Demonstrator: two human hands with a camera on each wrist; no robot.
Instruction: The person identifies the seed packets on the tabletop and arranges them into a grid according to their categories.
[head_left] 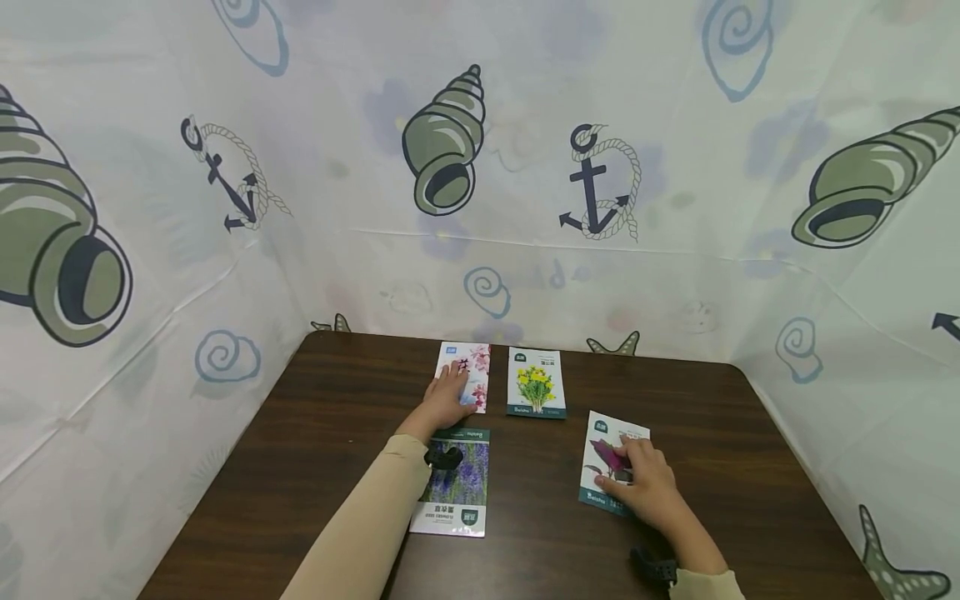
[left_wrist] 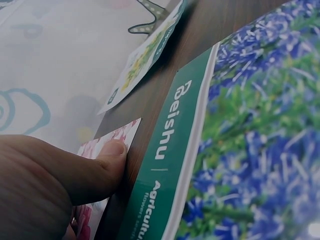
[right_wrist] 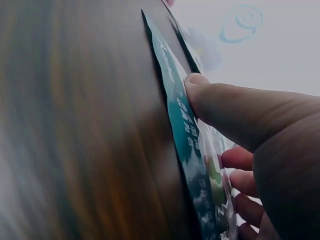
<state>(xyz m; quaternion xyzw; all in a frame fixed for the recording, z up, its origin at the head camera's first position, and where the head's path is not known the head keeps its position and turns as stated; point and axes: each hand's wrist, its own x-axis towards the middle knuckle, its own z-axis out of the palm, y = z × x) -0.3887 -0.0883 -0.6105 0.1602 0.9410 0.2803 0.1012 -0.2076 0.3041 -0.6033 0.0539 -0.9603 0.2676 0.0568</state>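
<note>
My left hand point(head_left: 447, 398) rests on a seed packet with pink blossoms point(head_left: 477, 379) near the table's far edge. Its thumb point(left_wrist: 111, 155) lies along that packet's side in the left wrist view. Below this hand lies a packet of purple-blue flowers point(head_left: 468, 475), partly hidden by the wrist. On the right, my right hand point(head_left: 647, 486) touches a packet with a dark purple plant point(head_left: 596, 450), thumb and fingers spread over its face. The right wrist view shows the thumb point(right_wrist: 200, 87) on the packet, with the other fingers partly hidden behind it.
A packet with yellow flowers point(head_left: 536, 383) lies between the two hands, at the far side. Everything sits on a dark wooden table point(head_left: 525, 550). White cloth printed with shells and anchors point(head_left: 525, 275) stands behind it and along both sides.
</note>
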